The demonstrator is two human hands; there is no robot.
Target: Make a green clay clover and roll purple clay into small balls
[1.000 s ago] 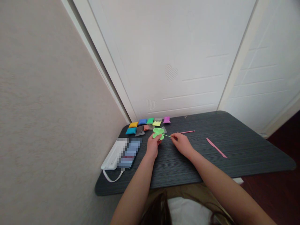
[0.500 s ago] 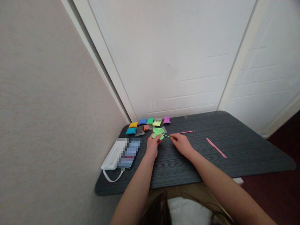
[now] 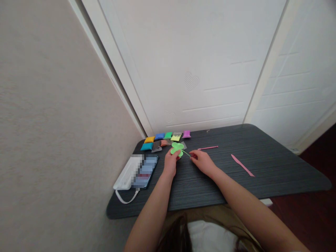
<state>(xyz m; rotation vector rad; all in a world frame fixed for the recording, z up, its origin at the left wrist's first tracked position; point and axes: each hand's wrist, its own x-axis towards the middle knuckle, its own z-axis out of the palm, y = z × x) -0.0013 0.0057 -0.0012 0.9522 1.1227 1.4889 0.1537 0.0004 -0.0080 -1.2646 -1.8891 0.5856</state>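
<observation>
A flat green clover-shaped clay piece lies on the dark table near its far left part. My left hand has its fingers closed on the clover's near edge. A thin green stem runs from the clover to the right. My right hand pinches the far end of that stem between its fingertips.
Several small coloured clay packets lie in rows just behind the clover. A thin pink stick and a pink modelling knife lie to the right. A white power bank and a phone sit at the left edge.
My right hand has slid a little to the left along the stem, closer to the clover. The left hand has kept its hold.
</observation>
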